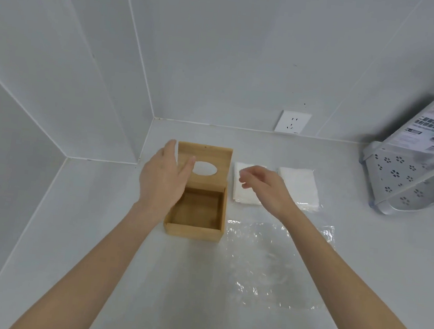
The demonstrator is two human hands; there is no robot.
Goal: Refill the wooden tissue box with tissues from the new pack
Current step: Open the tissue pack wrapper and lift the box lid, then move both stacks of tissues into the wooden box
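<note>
The wooden tissue box (194, 230) stands open on the white counter, its inside bare. Its lid (211, 153), with an oval hole, is tipped up at the far side. My left hand (164, 178) hovers flat over the box's left wall, fingers apart, beside the lid; whether it touches the lid is unclear. Two white tissue stacks lie to the right of the box: the left stack (245, 194) and the right stack (300, 183). Above the left stack my right hand (264, 186) hangs with fingers loosely curled, holding nothing.
A crumpled clear plastic wrapper (277, 263) lies on the counter in front of the tissues. At the far right stands a perforated white rack (398, 179) with a printed card. A wall socket (293, 122) sits above the counter's back edge. Walls close off the left.
</note>
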